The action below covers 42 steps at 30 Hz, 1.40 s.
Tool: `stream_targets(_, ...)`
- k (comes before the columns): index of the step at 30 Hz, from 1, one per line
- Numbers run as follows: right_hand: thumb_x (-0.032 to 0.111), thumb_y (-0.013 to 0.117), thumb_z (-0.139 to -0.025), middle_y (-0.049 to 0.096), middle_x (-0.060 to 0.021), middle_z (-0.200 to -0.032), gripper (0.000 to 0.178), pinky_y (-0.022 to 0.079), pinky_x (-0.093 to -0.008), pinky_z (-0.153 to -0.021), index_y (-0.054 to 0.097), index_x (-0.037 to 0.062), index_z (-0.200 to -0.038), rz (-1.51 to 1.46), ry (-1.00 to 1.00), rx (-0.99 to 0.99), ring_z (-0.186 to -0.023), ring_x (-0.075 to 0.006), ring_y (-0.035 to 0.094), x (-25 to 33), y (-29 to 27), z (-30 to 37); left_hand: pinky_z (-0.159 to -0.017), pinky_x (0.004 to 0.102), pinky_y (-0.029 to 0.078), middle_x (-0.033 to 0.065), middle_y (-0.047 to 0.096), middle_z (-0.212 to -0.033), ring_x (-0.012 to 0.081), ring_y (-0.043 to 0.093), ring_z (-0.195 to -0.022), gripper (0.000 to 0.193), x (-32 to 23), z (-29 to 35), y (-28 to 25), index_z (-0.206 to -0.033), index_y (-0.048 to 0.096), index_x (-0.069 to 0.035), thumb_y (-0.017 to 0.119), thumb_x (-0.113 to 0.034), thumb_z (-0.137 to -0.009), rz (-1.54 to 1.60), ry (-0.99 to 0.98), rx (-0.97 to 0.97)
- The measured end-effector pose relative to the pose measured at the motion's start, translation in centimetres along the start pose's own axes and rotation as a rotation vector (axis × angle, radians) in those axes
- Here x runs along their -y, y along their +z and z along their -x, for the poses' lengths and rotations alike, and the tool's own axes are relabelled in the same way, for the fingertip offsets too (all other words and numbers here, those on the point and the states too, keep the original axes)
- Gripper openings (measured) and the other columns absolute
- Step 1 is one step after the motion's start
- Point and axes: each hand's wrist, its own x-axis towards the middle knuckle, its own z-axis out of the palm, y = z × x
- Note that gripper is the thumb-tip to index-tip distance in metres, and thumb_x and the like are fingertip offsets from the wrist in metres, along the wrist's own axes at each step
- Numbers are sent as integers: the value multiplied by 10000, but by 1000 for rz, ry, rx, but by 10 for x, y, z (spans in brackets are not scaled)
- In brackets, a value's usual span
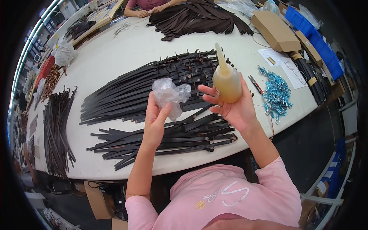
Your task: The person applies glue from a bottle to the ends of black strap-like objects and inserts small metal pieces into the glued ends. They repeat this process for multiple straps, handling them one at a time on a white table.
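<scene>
My left hand (pixel 155 126) pinches a crumpled clear plastic bag (pixel 171 96) above the table. In my right hand (pixel 241 109) rests a squeeze bottle (pixel 227 85) with a long pointed nozzle, turned upward and partly filled with yellowish liquid. Its thumb side wraps the bottle, while the other fingers stretch out to the left. Beneath both hands lie rows of long black leather straps (pixel 126 96), their right ends overlapping with small loops. A looser group of black straps (pixel 161 142) lies nearer to me.
Turquoise metal clasps (pixel 276 92) are heaped at the right, beside red-handled snips (pixel 256 84). More dark straps (pixel 57 132) lie at the left. Across the white table (pixel 126 50), a co-worker's hands (pixel 149 11) are near a brown strap pile (pixel 199 19). A cardboard box (pixel 276 30) stands far right.
</scene>
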Motion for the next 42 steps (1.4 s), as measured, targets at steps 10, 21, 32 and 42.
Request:
stream_targets(10, 590, 362, -1047, 613, -176, -1318, 695, 586, -429, -976, 496, 19, -1422, -39, 86, -31, -1205, -327, 645, -30, 47, -16, -683, 190, 460, 8, 619, -1012, 28, 548, -813, 259, 7, -1, 6, -1197, 478, -75, 505, -311, -1092, 4, 71, -202)
stream_targets(21, 595, 397, -1031, 656, -141, -1215, 665, 580, -468, -964, 556, 21, -1327, -63, 143, 7, -1132, -336, 676, -47, 17, -34, -760, 275, 577, 31, 708, -978, 113, 696, -862, 273, 13, -13, -14, -1124, 646, -71, 499, -298, -1085, 571, -207, -221)
stream_targets(32, 508, 526, -1006, 655, -137, -1238, 564, 562, -355, -971, 526, 44, -1328, 477, -646, -374, -1147, -207, 651, 25, 3, -10, -775, 274, 553, 101, 736, -989, 119, 683, -847, 407, 16, -9, -7, -1123, 651, -38, 434, -381, -1104, 133, -80, -154)
stream_targets(42, 565, 551, -926, 644, -179, -1152, 725, 525, -350, -979, 459, -8, -1361, 910, -709, -214, -1131, -236, 643, 21, -1, 14, -926, 393, 547, 158, 688, -1167, 234, 678, -1036, 485, 21, -11, 1, -1264, 594, 27, 350, -358, -1098, 354, -329, -252)
